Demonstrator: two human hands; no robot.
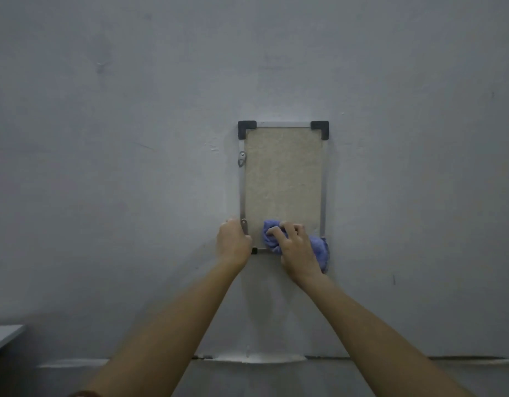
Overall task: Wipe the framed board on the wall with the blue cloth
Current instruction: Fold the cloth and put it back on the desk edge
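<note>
— Framed board [283, 179] hangs on the grey wall [132, 138]; which step?
— Wiping its bottom edge: right hand [297, 249] clutches the blue cloth [319, 249], left hand [233, 242] grips the frame's lower-left corner. Next, probably strokes upward.

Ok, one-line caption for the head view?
Right hand presses blue cloth on framed board's bottom edge; left hand steadies frame.
</note>
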